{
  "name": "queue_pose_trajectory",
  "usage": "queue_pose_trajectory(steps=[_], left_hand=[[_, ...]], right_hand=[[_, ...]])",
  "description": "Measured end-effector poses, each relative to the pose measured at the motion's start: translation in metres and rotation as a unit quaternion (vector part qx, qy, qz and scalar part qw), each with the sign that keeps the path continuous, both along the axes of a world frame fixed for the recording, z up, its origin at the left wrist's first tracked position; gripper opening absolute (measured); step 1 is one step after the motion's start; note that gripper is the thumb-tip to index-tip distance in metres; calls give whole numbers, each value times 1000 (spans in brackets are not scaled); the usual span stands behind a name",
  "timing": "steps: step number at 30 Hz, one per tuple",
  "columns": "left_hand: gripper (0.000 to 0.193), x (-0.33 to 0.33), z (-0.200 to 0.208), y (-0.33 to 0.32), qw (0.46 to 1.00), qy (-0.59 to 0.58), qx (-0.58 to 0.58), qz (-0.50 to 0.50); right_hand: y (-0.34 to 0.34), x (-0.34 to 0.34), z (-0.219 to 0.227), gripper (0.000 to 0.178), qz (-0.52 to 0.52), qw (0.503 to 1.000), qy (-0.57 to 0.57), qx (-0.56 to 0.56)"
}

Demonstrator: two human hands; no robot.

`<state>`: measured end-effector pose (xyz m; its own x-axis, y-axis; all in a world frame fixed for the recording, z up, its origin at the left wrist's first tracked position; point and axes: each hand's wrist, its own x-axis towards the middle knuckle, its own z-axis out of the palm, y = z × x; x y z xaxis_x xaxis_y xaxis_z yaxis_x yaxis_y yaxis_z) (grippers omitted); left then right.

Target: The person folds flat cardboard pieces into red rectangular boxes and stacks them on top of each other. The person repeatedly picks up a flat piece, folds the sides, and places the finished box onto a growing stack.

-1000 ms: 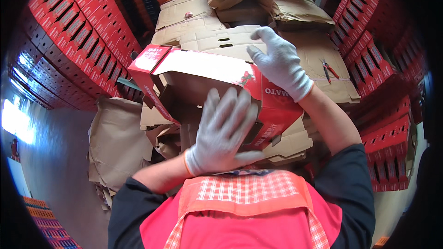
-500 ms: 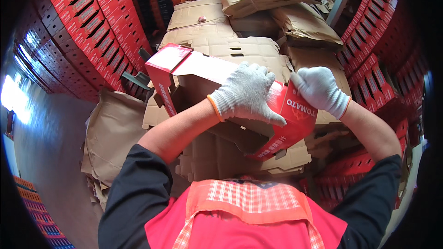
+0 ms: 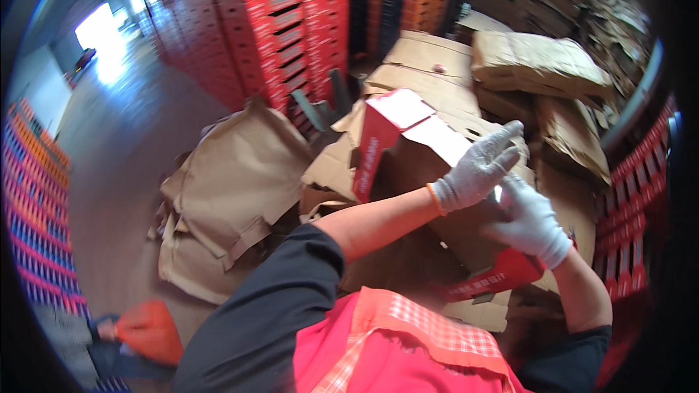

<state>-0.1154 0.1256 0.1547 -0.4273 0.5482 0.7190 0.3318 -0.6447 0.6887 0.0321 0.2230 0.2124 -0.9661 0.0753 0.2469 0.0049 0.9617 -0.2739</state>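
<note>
A red printed cardboard box [image 3: 373,147] with a brown inside lies tilted in front of me, its open side towards me. My left hand [image 3: 477,169], in a pale knitted glove with an orange cuff, is over the box's far right edge, fingers stretched out. Just right of it my right hand [image 3: 535,224], gloved too, lies at the box's right end. Its thumb is spread from the fingers and reaches over the brown inside; the fingertips are partly hidden behind the left hand. Flat brown cardboard sheets [image 3: 473,311] lie under the box.
Brown paper-wrapped bundles [image 3: 535,62] are piled behind the box. A large brown paper-covered stack [image 3: 229,182] stands to the left. Tall stacks of red boxes [image 3: 324,29] rise beyond, with more red boxes [image 3: 626,207] at right. A person in orange [image 3: 149,331] is at lower left.
The view has swung left, bringing more floor and a person into sight. My right hand has opened from its closed hold on the box's end, and my hands have come closer together.
</note>
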Motion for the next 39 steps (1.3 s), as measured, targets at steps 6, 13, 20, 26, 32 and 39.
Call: queue_pose_trajectory(steps=[6, 13, 20, 26, 32, 39], left_hand=[[49, -4, -24, -115, 923, 349, -33, 158], [108, 41, -21, -188, 885, 347, -172, 260], [101, 61, -27, -48, 853, 455, -179, 183], [103, 88, -36, -10, 910, 355, -103, 189], [134, 109, -34, -8, 960, 145, 65, 232], [119, 111, -10, -46, 965, -84, -222, 111]], right_hand=[[87, -9, 12, 74, -13, 919, 51, -390], [138, -18, -103, 51, -59, 952, -44, -296], [50, -29, -115, 42, -36, 983, 90, -156], [31, 20, -54, 37, -17, 946, 238, -218], [31, 34, -8, 38, 24, 981, 36, -190], [32, 14, 18, 39, -47, 865, -155, -474]])
